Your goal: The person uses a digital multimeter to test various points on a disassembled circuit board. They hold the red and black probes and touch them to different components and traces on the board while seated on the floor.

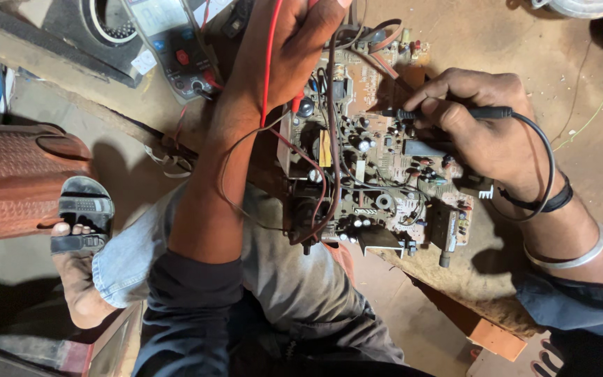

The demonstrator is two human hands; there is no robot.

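A crowded circuit board [378,174] with capacitors, coils and wires lies on a dusty wooden bench. My left hand [284,49] reaches over the board's top left part and grips the red test probe, whose red lead [268,70] runs down along my forearm. My right hand [476,129] holds the black test probe [448,112] like a pen, its tip touching the board near the upper middle. The probe's black lead [546,160] loops around my wrist, which wears a black band and a metal bangle.
A grey multimeter [172,42] with a red knob lies at the top left next to a black speaker box [78,35]. My foot in a sandal [82,223] rests at the left beside a brown patterned object [8,181]. A green wire [598,105] lies at the right.
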